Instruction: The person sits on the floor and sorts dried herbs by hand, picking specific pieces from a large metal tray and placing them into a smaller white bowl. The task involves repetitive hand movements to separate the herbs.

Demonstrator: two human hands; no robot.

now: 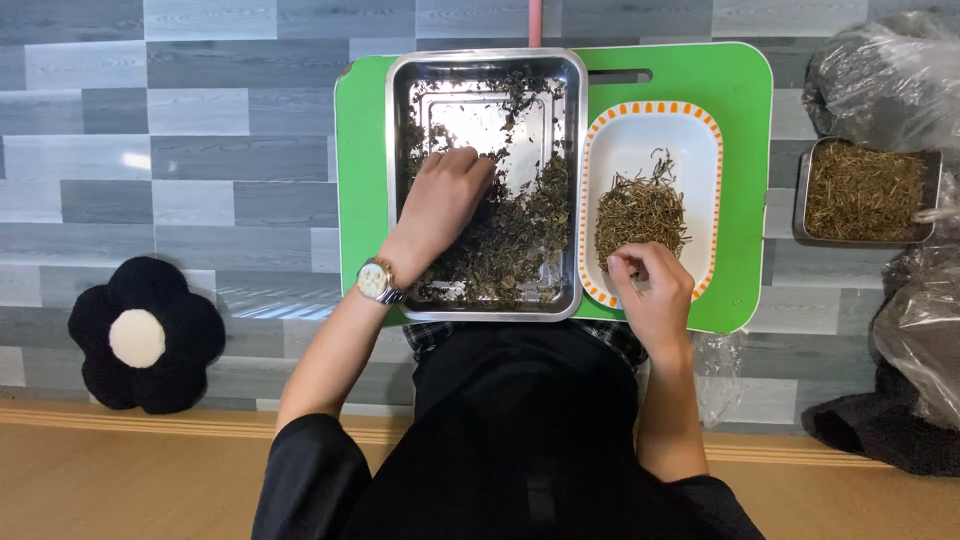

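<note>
clear plastic bag | top right, crumpled, dark contents || second clear bag | right edge, below

Grey plank floor, bearing a green board at centre, a black flower-shaped cushion off to the left, a small steel tray of dry stems and crinkled plastic bags at right.

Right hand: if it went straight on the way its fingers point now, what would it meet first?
The right hand points up the white dish with the orange-marked rim. It would probably meet the pile of dry thin stems first, just ahead of its fingertips. Its height above the dish is unclear.
</note>
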